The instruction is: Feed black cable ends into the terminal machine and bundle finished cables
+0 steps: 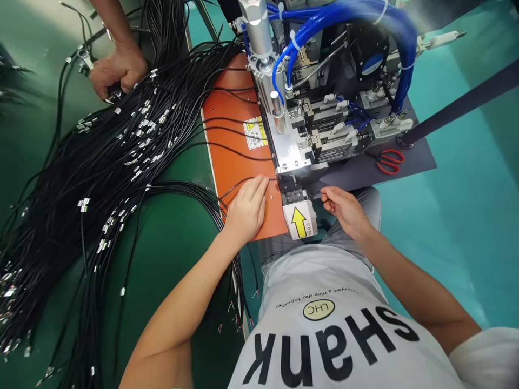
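Observation:
My left hand [247,208] rests over the orange plate [231,162], its fingers pressed together on a thin black cable [234,188] that runs to the machine's edge. Several more black cables lie across the plate and enter the machine [286,146] farther up. On the machine's other side, my right hand [344,210] is closed in a pinch close to its front end; whatever is between the fingertips is too small to make out. Between my hands sits a white cover with a yellow arrow [299,221].
A big heap of black cables [133,146] with metal connectors covers the green table [178,237]. Another person's hand [119,70] grips something metallic there. Red-handled scissors [390,161] lie on the grey base. Blue air hoses [348,13] arch above the machine.

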